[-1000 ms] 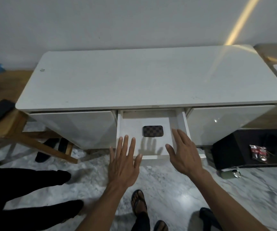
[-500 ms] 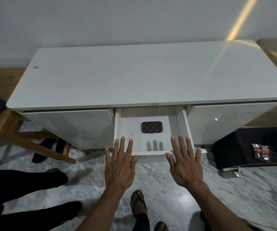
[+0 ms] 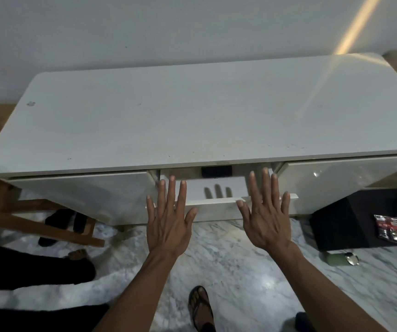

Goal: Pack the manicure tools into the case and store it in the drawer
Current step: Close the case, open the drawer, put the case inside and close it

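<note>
Both hands, left hand and right hand, flat, fingers spread, empty, against drawer front to shut it; dark case just beyond fingertips.

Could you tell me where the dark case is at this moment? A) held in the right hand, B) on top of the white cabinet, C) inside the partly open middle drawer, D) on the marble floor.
C: the case lies at the back of the middle drawer, which is only partly open, while the left hand and right hand are spread flat and empty at the drawer's front.
</note>
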